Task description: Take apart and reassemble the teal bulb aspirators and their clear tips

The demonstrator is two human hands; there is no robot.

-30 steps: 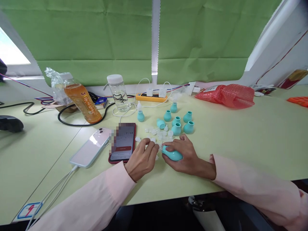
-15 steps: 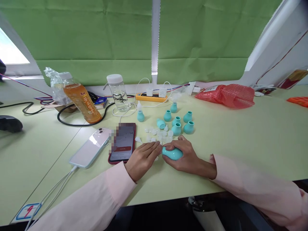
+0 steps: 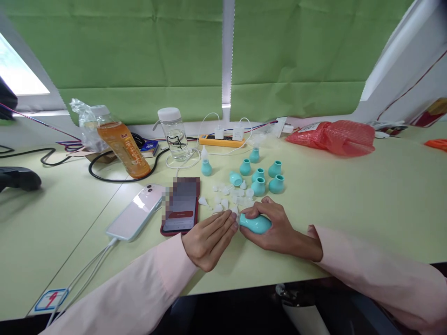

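My right hand (image 3: 275,228) is wrapped round a turquoise rubber bulb (image 3: 256,224), which lies on its side with its neck pointing left. At that neck are the fingertips of my left hand (image 3: 211,239), pressed together. A bit of something translucent shows between them and the bulb's mouth, but the fingers hide most of it. Just beyond my hands lie several small translucent plastic parts (image 3: 240,197). Several more turquoise bulbs (image 3: 258,187) stand behind these, and one bulb (image 3: 235,178) rests on its side. Farther left stands a bulb with a white nozzle (image 3: 206,164) on top.
Left of my hands lie a red-cased phone (image 3: 181,204) and a pale phone (image 3: 134,214) with cables. An orange drink bottle (image 3: 124,149), a clear bottle (image 3: 174,137) and a yellow power strip (image 3: 223,141) line the back. A red bubble-wrap bag (image 3: 335,137) lies at the back right.
My view has shifted slightly. My left hand has turned a little, with its fingertips still at the bulb's neck. My right hand keeps hold of the bulb.
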